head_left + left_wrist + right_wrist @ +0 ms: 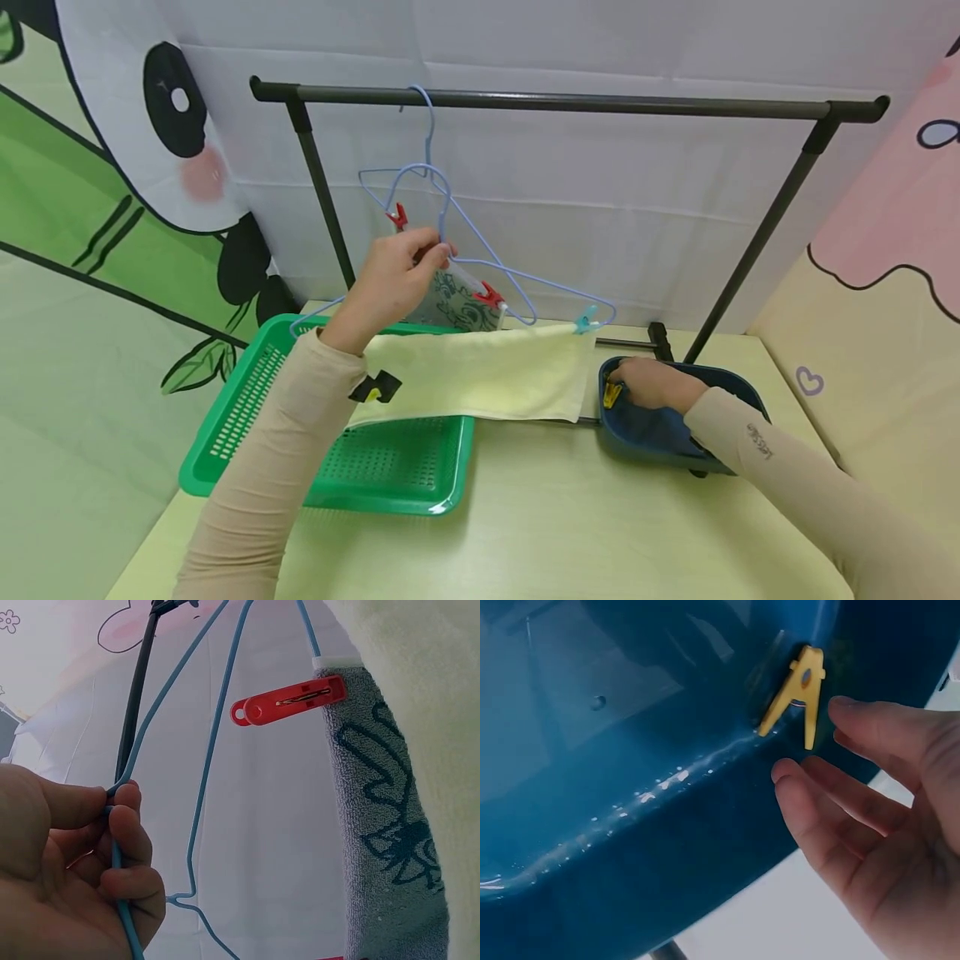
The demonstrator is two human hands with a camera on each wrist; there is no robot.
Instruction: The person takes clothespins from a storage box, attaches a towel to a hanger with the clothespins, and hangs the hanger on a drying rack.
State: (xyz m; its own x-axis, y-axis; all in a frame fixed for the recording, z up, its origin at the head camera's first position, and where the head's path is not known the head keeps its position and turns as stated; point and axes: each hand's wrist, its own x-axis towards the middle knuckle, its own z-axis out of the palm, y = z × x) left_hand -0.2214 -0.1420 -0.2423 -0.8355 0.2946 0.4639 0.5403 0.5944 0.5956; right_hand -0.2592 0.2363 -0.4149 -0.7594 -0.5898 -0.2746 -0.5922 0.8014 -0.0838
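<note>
My left hand (395, 279) pinches a blue wire hanger (536, 277) near the base of its hook. From that hanger hangs a pale yellow towel (487, 375), with a light-blue clothespin (587, 319) at its right corner. Behind it, a second blue hanger (431, 129) hooks over the rack and carries a grey patterned towel (386, 802), with red clothespins (289, 701) on it. Inside the dark blue basin (652, 446) is my right hand (885, 802), fingers apart and loosely bent beside a yellow clothespin (813, 724). A small gap separates them in the right wrist view.
A black rack (555, 102) spans the back of the table (540, 517). Under the yellow towel sits a green perforated basket (390, 502) at the left. The basin stands at the right, near the rack's foot. A printed cloth backdrop (637, 200) hangs behind.
</note>
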